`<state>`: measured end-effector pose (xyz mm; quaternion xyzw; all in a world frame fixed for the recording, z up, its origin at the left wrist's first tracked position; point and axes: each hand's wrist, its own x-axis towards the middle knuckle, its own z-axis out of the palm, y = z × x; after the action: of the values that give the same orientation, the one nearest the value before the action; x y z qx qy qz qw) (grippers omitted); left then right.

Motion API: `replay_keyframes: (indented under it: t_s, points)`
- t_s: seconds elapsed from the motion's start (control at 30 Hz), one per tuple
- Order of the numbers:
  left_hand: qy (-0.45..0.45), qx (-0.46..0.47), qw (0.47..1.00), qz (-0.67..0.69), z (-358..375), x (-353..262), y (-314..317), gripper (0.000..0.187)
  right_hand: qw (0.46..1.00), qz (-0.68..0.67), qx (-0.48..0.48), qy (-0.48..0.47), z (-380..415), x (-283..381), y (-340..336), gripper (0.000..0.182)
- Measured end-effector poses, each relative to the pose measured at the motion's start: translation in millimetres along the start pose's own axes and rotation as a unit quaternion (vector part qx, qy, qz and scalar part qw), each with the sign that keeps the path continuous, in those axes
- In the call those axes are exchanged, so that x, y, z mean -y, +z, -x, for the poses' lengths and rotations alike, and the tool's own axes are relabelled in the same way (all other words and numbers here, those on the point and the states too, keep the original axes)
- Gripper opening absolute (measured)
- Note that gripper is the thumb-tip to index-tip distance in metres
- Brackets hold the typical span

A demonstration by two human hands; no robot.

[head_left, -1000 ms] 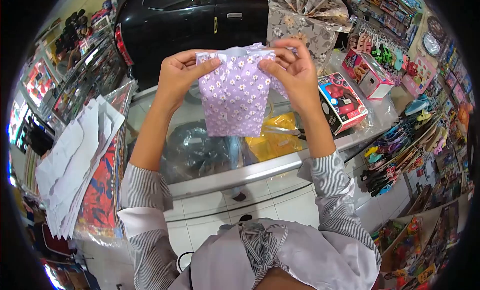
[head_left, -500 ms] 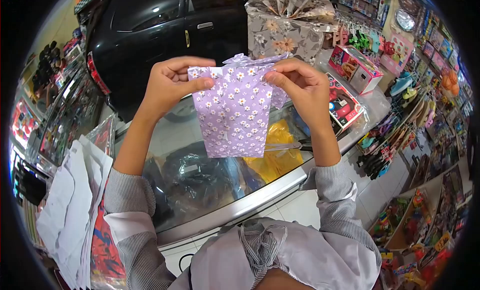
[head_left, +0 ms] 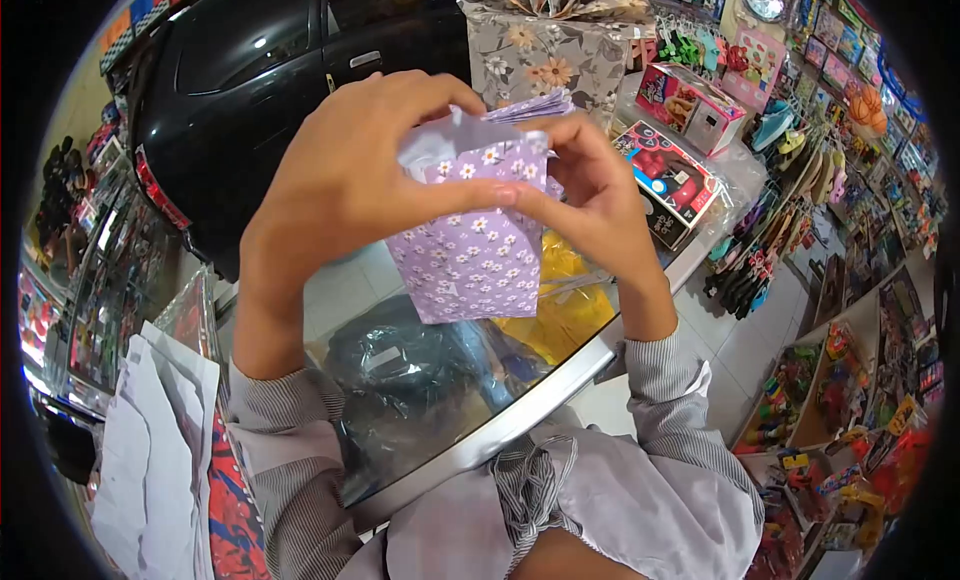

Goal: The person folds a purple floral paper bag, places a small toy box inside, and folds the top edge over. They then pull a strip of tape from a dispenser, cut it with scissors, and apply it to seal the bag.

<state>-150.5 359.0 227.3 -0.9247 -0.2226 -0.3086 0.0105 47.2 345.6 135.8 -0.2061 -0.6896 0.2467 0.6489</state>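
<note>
A purple gift bag [head_left: 470,270] of daisy-print paper is held up above the glass counter, its white inside showing at the open top. My left hand [head_left: 345,165] reaches across the bag's mouth, thumb stretched along the front near the right corner and fingers curved toward the back. At the upper right corner, my right hand [head_left: 595,185] pinches the paper rim. A pleated fan of the same paper [head_left: 535,107] stands behind the rim. My left fingertips are partly hidden.
Beneath the bag is a glass counter with a metal edge [head_left: 500,420], with yellow plastic [head_left: 560,320] in view. A large floral-wrapped package [head_left: 550,65], boxed toys [head_left: 675,175] and a black toy car [head_left: 260,100] stand beyond. White paper sheets [head_left: 165,450] lie left; hanging goods crowd the right.
My left hand has moved from the bag's left corner across its top toward my right hand. The bag's mouth now shows more open, and the view has shifted slightly.
</note>
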Motion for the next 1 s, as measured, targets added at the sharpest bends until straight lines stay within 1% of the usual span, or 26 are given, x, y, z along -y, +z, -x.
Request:
replay_keyframes:
  t_s: [0.03, 0.1, 0.13, 0.23, 0.33, 0.43, 0.53, 0.63, 0.73, 0.77, 0.83, 0.87, 0.93, 1.0]
  points:
    - [0.022, 0.002, 0.999, -0.042, -2, 2, 0, 0.043, 1.0, 0.005, 0.001, -0.004, 3, -3, 0, 0.027]
    - [0.064, -0.024, 0.998, -0.009, -3, 14, 3, 0.043, 1.0, 0.018, 0.017, 0.003, 6, 4, 0, 0.026]
    - [0.083, -0.035, 0.996, 0.01, -3, 18, 6, 0.043, 0.999, 0.036, 0.01, -0.009, 7, 6, 1, 0.025]
    - [0.039, -0.01, 0.994, 0.104, -9, 16, 5, 0.037, 0.997, 0.073, -0.016, -0.035, 11, 4, 9, 0.025]
    - [0.118, 0.008, 0.992, 0.044, -11, 25, 3, 0.03, 0.996, 0.065, -0.056, -0.022, 14, 4, 14, 0.025]
    - [0.109, 0.044, 0.983, 0.143, -14, 25, 0, 0.027, 0.993, 0.086, -0.06, -0.054, 13, 5, 13, 0.024]
    - [0.092, 0.033, 0.985, 0.141, -14, 22, 4, 0.023, 0.991, 0.102, -0.072, -0.054, 12, 4, 14, 0.022]
    - [0.061, 0.062, 0.985, 0.149, -18, 18, 0, 0.022, 0.992, 0.08, -0.092, -0.027, 13, 5, 15, 0.02]
    - [0.097, -0.04, 0.97, 0.219, -21, 19, 15, 0.019, 0.989, 0.116, -0.095, 0.002, 14, 8, 16, 0.019]
    - [0.105, -0.022, 0.971, 0.214, -22, 20, 14, 0.018, 0.987, 0.132, -0.09, 0.005, 14, 9, 16, 0.018]
    - [0.121, 0.012, 0.971, 0.206, -23, 20, 13, 0.016, 0.989, 0.088, -0.119, -0.01, 12, 10, 22, 0.018]
    - [0.108, 0.009, 0.972, 0.209, -22, 20, 12, 0.015, 0.989, 0.066, -0.134, -0.018, 12, 10, 24, 0.018]
    - [0.083, 0.003, 0.973, 0.215, -22, 20, 10, 0.015, 0.991, 0.05, -0.125, -0.017, 13, 9, 26, 0.019]
    - [0.095, -0.009, 0.977, 0.192, -22, 23, 9, 0.014, 0.993, 0.06, -0.104, -0.015, 16, 5, 24, 0.02]
